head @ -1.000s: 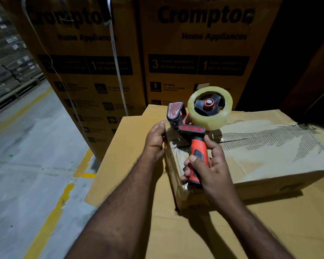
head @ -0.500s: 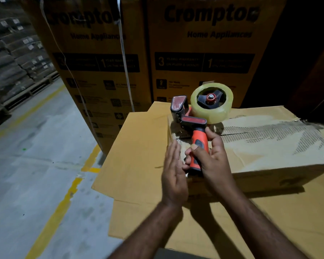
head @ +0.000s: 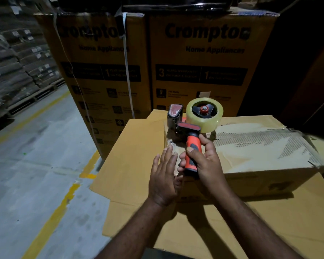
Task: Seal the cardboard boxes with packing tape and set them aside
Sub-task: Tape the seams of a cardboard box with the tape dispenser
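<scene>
A worn cardboard box (head: 254, 152) lies flat on a stack of cardboard sheets, its top torn and scuffed. My right hand (head: 204, 161) grips the orange handle of a tape dispenser (head: 192, 128), whose front end sits on the box's left top edge. A roll of clear tape (head: 204, 114) is mounted on it. My left hand (head: 164, 176) lies flat with straight fingers against the box's left end, just beside the handle.
The stacked cardboard sheets (head: 137, 161) serve as the work surface. Two tall printed appliance cartons (head: 198, 68) stand right behind. A concrete floor with yellow lines (head: 36, 165) opens to the left, with pallets of sacks (head: 17, 62) beyond. Dark shapes fill the right.
My left hand left the box's top corner by the dispenser and came down flat against the box's left end. The dispenser and my right hand barely shifted.
</scene>
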A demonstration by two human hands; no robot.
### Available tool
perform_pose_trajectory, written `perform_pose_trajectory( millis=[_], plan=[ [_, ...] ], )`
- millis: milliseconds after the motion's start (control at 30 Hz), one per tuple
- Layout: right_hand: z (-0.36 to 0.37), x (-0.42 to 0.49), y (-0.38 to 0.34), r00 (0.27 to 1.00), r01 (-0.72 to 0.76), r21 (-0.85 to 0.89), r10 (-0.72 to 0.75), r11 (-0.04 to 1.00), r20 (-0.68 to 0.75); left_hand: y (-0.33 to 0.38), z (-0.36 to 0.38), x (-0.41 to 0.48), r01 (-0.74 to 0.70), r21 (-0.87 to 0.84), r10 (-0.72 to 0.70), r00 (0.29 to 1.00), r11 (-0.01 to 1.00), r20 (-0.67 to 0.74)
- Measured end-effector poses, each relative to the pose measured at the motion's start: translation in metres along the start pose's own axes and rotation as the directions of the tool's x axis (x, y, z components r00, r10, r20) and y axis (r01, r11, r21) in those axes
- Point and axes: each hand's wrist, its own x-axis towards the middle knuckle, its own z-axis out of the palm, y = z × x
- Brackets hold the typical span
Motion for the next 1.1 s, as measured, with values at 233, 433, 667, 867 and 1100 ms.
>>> perform_pose_trajectory(
  millis=[233,433,667,867,1100],
  plan=[
    [-0.010,-0.017,-0.020,0.999,-0.030,0.139,0.026,0.990,0.031,-0.048,-0.040,0.011,0.144,-0.087,-0.152,0.984,0.986,-0.090],
    [-0.029,-0.024,-0.039,1.000,0.011,0.098,-0.012,0.995,0.010,-0.045,-0.068,0.014,0.226,-0.004,-0.225,0.971,0.974,-0.078],
    [-0.046,-0.041,-0.055,0.994,0.100,0.042,-0.099,0.994,-0.037,0.046,-0.097,0.077,0.442,-0.450,-0.530,0.844,0.776,-0.084],
    [-0.060,-0.069,-0.055,0.971,0.181,-0.045,-0.185,0.983,-0.154,0.083,-0.059,0.131,0.435,-0.352,-0.355,0.895,0.829,0.272],
    [-0.088,-0.085,-0.072,0.910,0.215,-0.090,-0.233,0.973,-0.344,0.155,0.011,0.144,-0.310,0.075,0.100,0.511,0.948,0.854]
  ],
)
